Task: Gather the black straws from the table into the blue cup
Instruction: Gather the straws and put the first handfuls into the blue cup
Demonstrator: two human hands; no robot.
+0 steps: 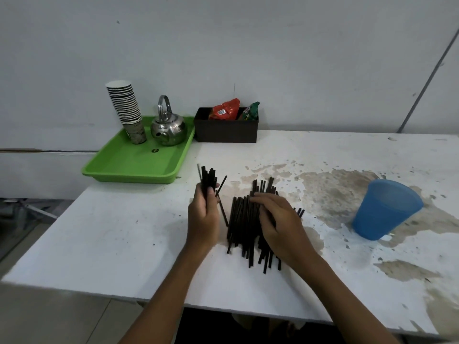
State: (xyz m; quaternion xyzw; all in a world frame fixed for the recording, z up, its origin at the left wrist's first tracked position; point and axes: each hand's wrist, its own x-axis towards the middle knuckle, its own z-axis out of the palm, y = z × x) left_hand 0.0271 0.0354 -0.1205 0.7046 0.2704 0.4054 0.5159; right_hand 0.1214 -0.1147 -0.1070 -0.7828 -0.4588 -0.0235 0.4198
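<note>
Left hand [202, 214], centre of frame: fingers curled closed around a bundle of black straws [208, 178], held upright off the table, tips fanning above the thumb. 1 loose straw [221, 184] slants out of the grip to the right; whether it is clamped or just leaning cannot be told.

Right hand [278, 224], just right of centre: palm down, fingers spread and mostly extended, pressing flat on the pile of black straws [242, 227]. Not closed around anything; fingertips touch the upper part of the pile.

Pile lies on the table [124, 232] between the 2 hands and under the right one, straws roughly parallel, running near to far, lower ends ragged toward the near edge. 1 straw [223, 212] lies apart at the pile's left, beside the left hand.

Blue cup [386, 209], right of frame: translucent, standing on the table, mouth appearing tilted toward the camera, well apart from the pile. No straws seen in it.

Surface: white tabletop, paint flaked off in brown patches across the right half, around the cup.

Upper left: green tray [129, 167] overhanging the table's left edge, carrying a stack of paper cups [126, 110] and a steel kettle [169, 125]. Just right of it, black box [226, 131] with red and green packets [227, 110] against a grey-white wall [248, 45].
</note>
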